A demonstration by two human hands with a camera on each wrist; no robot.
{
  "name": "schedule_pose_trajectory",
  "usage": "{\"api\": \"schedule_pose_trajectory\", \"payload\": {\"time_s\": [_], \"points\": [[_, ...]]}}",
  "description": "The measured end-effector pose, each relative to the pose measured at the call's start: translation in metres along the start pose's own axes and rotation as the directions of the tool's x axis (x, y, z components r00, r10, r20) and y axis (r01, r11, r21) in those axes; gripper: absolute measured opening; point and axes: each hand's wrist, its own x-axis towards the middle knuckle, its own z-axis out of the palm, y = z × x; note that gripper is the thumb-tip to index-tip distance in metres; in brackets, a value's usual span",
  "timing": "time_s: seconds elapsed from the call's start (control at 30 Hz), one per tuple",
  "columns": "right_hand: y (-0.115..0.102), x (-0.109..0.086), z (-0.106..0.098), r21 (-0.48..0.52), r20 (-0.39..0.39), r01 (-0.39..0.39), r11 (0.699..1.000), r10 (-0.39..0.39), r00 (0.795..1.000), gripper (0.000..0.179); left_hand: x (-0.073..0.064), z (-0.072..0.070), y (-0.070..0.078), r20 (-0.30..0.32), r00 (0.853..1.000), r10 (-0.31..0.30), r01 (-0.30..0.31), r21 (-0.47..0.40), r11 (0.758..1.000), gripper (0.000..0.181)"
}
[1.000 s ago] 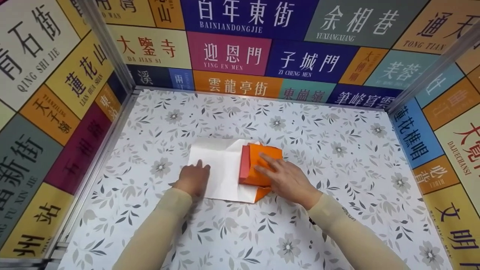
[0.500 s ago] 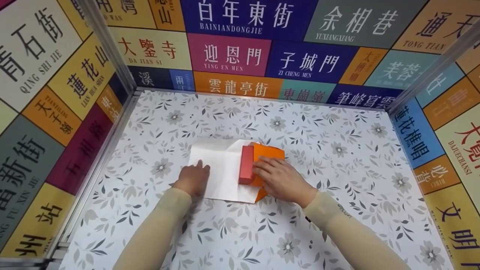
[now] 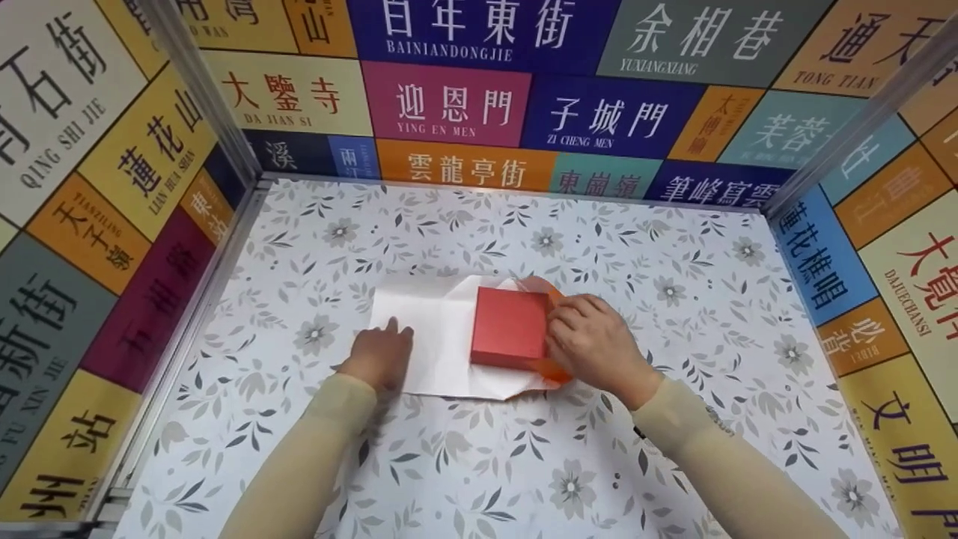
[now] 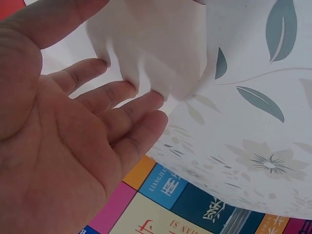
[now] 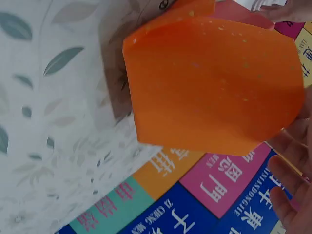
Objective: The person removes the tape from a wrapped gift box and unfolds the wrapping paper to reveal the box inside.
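A red square box (image 3: 509, 326) lies on a creased sheet of wrapping paper (image 3: 428, 337), white inside and orange outside. My left hand (image 3: 380, 353) rests at the sheet's left side, its fingertips touching the white face; the left wrist view shows relaxed fingers (image 4: 119, 105) against the paper. At the box's right side my right hand (image 3: 595, 340) holds the lifted right flap with curled fingers. That flap's orange face (image 5: 214, 92) fills much of the right wrist view and partly hides the fingertips.
Under the sheet is a table (image 3: 449, 464) covered in a white leaf-and-flower print. Panels of colourful street-name signs (image 3: 449, 105) stand along its back and both sides, with metal posts (image 3: 224, 97) at the corners.
My right hand has pulled the orange flap rightward off the box, uncovering its red top. The left hand stays in place on the white paper.
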Motion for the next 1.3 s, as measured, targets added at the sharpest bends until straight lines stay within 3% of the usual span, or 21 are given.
{"api": "schedule_pose_trajectory", "payload": {"time_s": [0.17,0.27,0.33,0.47,0.6,0.67,0.73,0.87,1.13,1.3], "points": [[0.016,-0.014,-0.022,-0.039,0.087,-0.099,0.994,0.102,0.991,0.017,-0.003,-0.001,0.001,-0.023,1.0,0.008,-0.008,-0.014,1.0,0.076],[0.023,-0.023,-0.034,-0.061,0.19,-0.17,0.984,0.179,0.965,0.025,-0.005,-0.001,0.001,-0.039,0.999,0.007,-0.008,-0.028,1.0,0.069],[0.027,-0.029,-0.04,-0.089,0.271,-0.214,0.973,0.231,0.934,0.032,-0.006,-0.001,0.002,-0.051,0.999,0.002,-0.003,-0.034,0.999,0.066],[0.034,-0.039,-0.045,-0.137,0.427,-0.288,0.948,0.319,0.846,0.048,-0.006,0.001,0.0,-0.066,0.998,0.003,-0.006,-0.03,1.0,0.064],[0.038,-0.05,-0.044,-0.123,0.551,-0.356,0.926,0.362,0.752,0.057,-0.002,0.004,-0.002,-0.033,0.999,-0.001,0.001,-0.025,1.0,0.066],[0.038,-0.057,-0.042,-0.102,0.59,-0.376,0.921,0.36,0.723,0.061,0.0,0.004,-0.001,-0.016,1.0,-0.009,0.009,-0.025,1.0,0.067],[0.038,-0.064,-0.037,-0.078,0.614,-0.397,0.914,0.358,0.704,0.067,0.001,0.004,-0.001,-0.004,1.0,-0.017,0.017,-0.031,0.999,0.067],[0.039,-0.081,-0.022,-0.034,0.63,-0.433,0.901,0.356,0.69,0.084,-0.001,0.003,0.0,-0.007,1.0,-0.022,0.021,-0.034,0.999,0.066],[0.041,-0.101,0.003,-0.01,0.708,-0.571,0.821,0.409,0.575,0.116,0.0,0.001,0.0,0.025,0.999,-0.041,0.043,-0.065,0.997,0.069],[0.043,-0.107,0.012,0.004,0.721,-0.598,0.802,0.412,0.558,0.124,0.0,0.002,0.0,0.009,1.0,-0.02,0.02,-0.053,0.998,0.07]]}}
